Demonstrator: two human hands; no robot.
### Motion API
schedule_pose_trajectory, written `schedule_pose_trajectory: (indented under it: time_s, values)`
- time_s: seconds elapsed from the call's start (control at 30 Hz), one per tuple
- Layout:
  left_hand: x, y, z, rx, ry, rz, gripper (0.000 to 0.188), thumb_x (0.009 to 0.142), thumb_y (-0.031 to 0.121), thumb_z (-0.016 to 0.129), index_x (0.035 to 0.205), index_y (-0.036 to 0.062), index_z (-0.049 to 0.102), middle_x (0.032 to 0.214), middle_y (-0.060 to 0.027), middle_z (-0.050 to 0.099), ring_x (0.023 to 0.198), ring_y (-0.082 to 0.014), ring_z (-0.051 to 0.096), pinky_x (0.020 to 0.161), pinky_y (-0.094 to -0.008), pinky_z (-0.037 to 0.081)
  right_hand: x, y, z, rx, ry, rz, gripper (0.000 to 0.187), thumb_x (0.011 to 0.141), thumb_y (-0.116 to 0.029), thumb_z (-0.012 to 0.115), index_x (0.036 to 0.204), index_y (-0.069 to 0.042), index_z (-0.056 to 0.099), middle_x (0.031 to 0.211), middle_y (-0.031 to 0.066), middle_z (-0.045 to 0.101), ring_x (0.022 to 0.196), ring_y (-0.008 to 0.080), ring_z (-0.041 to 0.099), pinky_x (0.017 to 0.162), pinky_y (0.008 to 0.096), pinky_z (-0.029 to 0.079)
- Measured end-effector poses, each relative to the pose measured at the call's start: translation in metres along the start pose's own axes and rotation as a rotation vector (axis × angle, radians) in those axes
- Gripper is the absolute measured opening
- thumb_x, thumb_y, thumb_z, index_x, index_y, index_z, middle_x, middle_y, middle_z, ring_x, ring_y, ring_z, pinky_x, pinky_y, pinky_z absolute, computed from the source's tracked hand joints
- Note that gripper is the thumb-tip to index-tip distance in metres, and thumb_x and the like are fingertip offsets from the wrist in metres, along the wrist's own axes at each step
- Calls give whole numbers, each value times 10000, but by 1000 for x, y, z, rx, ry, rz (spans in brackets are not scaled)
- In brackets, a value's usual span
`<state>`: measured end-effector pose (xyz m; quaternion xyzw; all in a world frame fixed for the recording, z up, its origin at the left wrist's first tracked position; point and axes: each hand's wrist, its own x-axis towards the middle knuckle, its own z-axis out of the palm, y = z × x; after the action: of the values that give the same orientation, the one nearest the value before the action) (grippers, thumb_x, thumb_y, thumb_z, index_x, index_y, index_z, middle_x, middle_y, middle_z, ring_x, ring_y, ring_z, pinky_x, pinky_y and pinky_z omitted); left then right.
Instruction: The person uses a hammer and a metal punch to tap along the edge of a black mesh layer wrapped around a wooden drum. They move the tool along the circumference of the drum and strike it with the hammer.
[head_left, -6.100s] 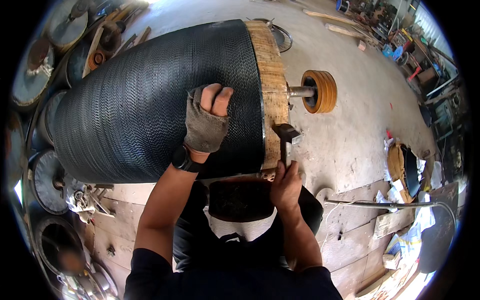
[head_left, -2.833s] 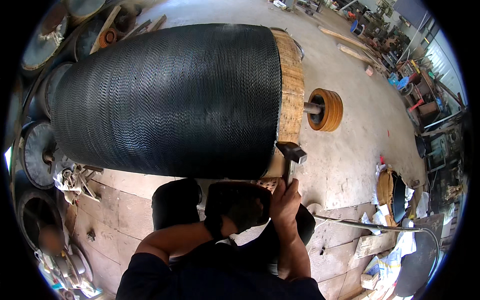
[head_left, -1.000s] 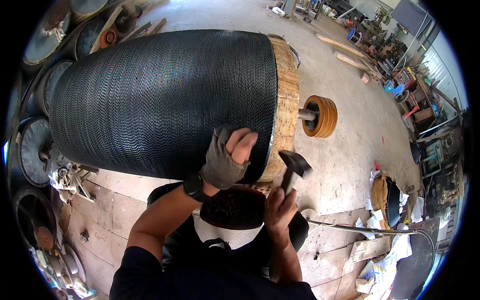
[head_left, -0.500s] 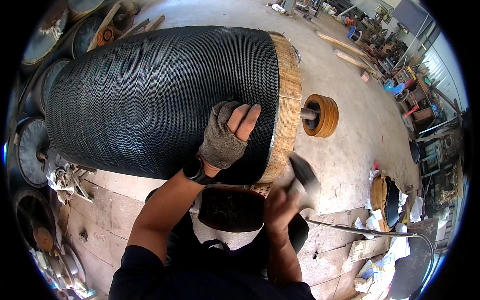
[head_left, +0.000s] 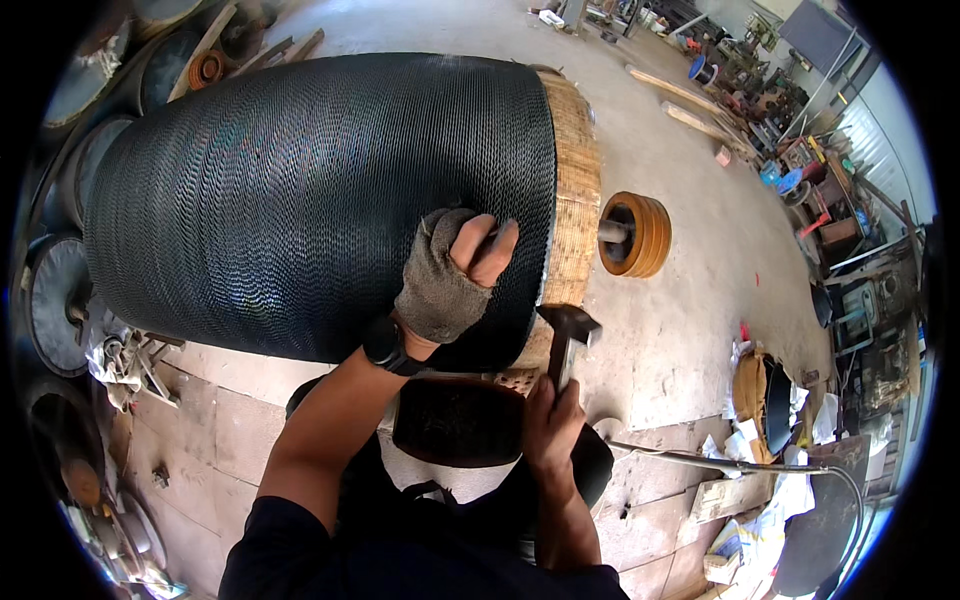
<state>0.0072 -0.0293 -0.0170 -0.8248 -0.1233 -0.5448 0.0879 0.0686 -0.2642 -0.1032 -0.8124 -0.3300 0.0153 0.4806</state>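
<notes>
A large black drum (head_left: 290, 200), wrapped in tight rows of fine ridged strip, lies across the space before me. Bare wooden slats (head_left: 574, 190) show at its right end. My left hand (head_left: 448, 278), in a grey fingerless glove, rests against the drum near that end with its fingers curled in. Whatever they pinch is hidden. In my right hand (head_left: 553, 425) is a hammer (head_left: 570, 330), gripped by the handle, its head beside the lower corner of the wooden end. A dark open box (head_left: 455, 425) sits between my knees.
An orange-brown grooved pulley (head_left: 640, 235) sticks out on a shaft from the drum's right end. More drums (head_left: 60, 305) crowd the left side. A metal rod (head_left: 690, 459), cardboard (head_left: 752, 400) and scraps lie at lower right. Planks (head_left: 690, 90) and tools lie farther back.
The hammer, blurred and tilted before, now shows sharply with its head closer to the drum's wooden end. My left hand stays at nearly the same place on the drum.
</notes>
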Motion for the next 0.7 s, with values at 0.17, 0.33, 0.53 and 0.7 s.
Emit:
schedule_pose_trajectory:
  time_s: [0.17,0.33,0.53,0.7]
  values:
    - [0,-2,-2,-1,-28,-3,415,801,13,718,1198,118,656,1077,-84,606,905,-280,629,753,-427,533,0,-21,-12,314,235,-283,148,1001,-139,557,914,-20,543,679,103,529,542,240,525,494,361,441]
    - [3,-5,-1,-22,-4,-1,396,797,30,721,1179,109,654,1077,-83,608,916,-282,634,760,-427,535,16,-2,12,-282,12,-22,202,976,-140,644,1019,23,534,672,250,626,619,468,649,515,486,494]
    - [1,-4,-5,-35,-20,-1,382,785,31,717,1155,102,652,1090,-91,607,938,-289,632,778,-452,535,-1,-25,-1,179,346,-200,277,1039,-198,488,863,5,555,630,82,565,512,185,528,472,327,418]
    - [1,-1,-3,-41,-22,-4,378,786,32,717,1152,95,645,1103,-101,599,944,-307,626,787,-457,529,19,-9,10,-264,48,92,262,995,-213,604,897,28,578,716,336,610,700,505,635,549,537,460]
